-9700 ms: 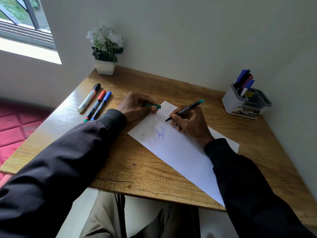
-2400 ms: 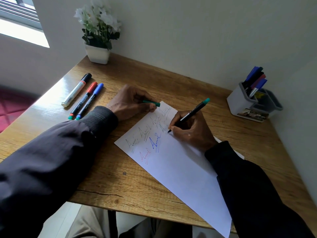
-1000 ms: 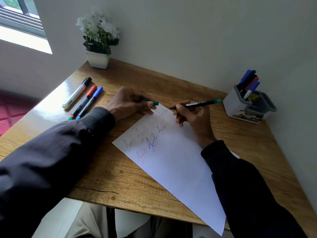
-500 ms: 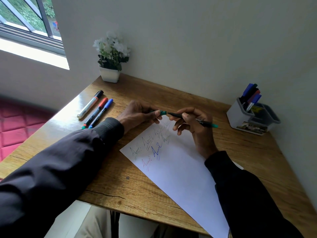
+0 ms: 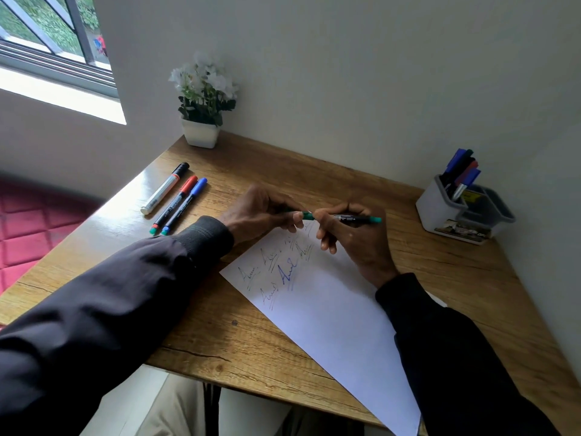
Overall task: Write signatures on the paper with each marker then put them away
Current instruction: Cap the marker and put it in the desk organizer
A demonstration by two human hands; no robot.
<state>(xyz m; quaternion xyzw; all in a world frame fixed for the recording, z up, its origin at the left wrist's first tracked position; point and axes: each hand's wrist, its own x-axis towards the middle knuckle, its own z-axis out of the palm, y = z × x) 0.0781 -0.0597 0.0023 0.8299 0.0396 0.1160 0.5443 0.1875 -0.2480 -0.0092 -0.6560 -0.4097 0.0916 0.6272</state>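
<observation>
Presently, capping of the green marker [image 5: 352, 218] is noted at mid-frame, just above the upper corner of the paper [image 5: 330, 313]. The barrel is pinched between the thumb and curled fingers of the right hand [image 5: 353, 243] and laid nearly level, green tail end towards the right of the frame. The level hold is judged to line the tip up with the green cap [image 5: 308, 216], which is gripped in the curled fingertips of the left hand [image 5: 261, 212] and pointed straight at it. Cap and barrel are seen touching end to end; whether the cap is fully seated cannot be told. With the tip turned sideways, no stray mark on the sheet is risked.

Signatures [image 5: 283, 269] in several colours are clustered on the upper left part of the paper. The sheet is laid askew on the wooden desk [image 5: 251, 350], judged to suit the slant of the writing arm.

Three capped markers are laid side by side left of centre, well apart from the paper: a white-barrelled marker [image 5: 165, 188], a red-capped marker [image 5: 174, 204] and a blue-capped marker [image 5: 185, 206]. Whether these are waiting or done with cannot be told. Further markers [image 5: 462, 171] are stood upright in the grey holder [image 5: 440, 212] at the right of the frame, judged the place for putting away. A potted white flower [image 5: 201, 121] is set at the desk's far corner, out of the working area.

Next move, as judged: cap pressed home, then marker carried right to the holder
</observation>
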